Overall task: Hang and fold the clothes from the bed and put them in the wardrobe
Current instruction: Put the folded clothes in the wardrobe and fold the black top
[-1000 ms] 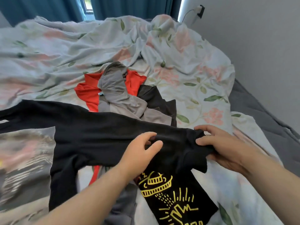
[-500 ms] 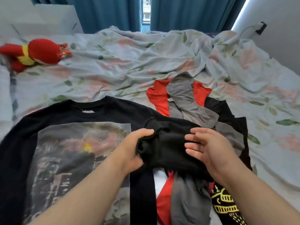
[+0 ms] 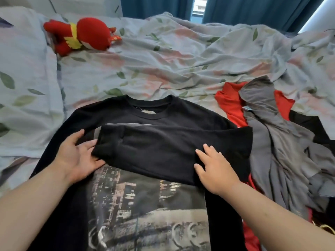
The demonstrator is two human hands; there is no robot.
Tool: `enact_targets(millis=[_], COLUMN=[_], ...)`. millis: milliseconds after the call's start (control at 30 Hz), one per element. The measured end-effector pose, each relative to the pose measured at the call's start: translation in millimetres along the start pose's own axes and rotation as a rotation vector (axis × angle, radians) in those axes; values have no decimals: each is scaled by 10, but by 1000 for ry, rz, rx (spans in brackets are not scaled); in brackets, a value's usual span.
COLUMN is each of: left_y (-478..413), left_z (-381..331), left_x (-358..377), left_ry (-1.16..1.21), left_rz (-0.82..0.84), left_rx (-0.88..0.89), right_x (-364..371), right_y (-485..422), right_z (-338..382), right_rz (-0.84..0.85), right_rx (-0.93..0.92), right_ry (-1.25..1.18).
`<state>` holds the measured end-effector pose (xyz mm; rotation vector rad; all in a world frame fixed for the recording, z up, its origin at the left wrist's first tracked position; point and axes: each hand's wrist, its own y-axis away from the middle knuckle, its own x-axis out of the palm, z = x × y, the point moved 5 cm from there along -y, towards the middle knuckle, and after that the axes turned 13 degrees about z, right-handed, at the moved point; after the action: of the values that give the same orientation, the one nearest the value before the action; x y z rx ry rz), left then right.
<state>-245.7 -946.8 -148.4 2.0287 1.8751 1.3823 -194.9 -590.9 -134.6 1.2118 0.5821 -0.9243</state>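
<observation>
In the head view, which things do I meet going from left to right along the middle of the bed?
left hand → folded sleeve of the black sweatshirt → right hand → grey garment

Setting: a bedroom in a home. Landmark: bed (image 3: 163, 57), covered by a rumpled pale sheet printed with green leaves and pink flowers. At the bed's far left, a pillow (image 3: 23, 84) in the same print, with a red and yellow plush toy (image 3: 81, 36) just beside it. Behind the bed, dark teal curtains (image 3: 253, 9) parted on a strip of daylight. On the bed's near side, a black graphic sweatshirt (image 3: 181, 113) spread flat; to its right, a heap of red and grey clothes (image 3: 272, 127).
</observation>
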Motion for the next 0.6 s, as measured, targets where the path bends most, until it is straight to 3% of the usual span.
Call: enact_targets(millis=[67, 200, 333, 433, 500, 600], left_y=[-42, -195, -226, -99, -17, 54], left_z=[27, -4, -80, -106, -42, 14], left_x=[-107, 45, 5, -281, -557, -762], left_ry=[-118, -594, -482, -375, -446, -611], left_rz=[-53, -243, -328, -453, -523, -604], left_rx=[4, 125, 252, 285, 233, 213], right_x=[154, 286, 289, 186, 156, 256], right_y=[-56, -65, -33, -48, -104, -209], right_z=[41, 24, 14, 20, -45, -152], right_rz=[48, 69, 43, -124, -168, -88], right_rx=[8, 19, -7, 23, 122, 228], right_ry=[62, 177, 182, 195, 205, 198])
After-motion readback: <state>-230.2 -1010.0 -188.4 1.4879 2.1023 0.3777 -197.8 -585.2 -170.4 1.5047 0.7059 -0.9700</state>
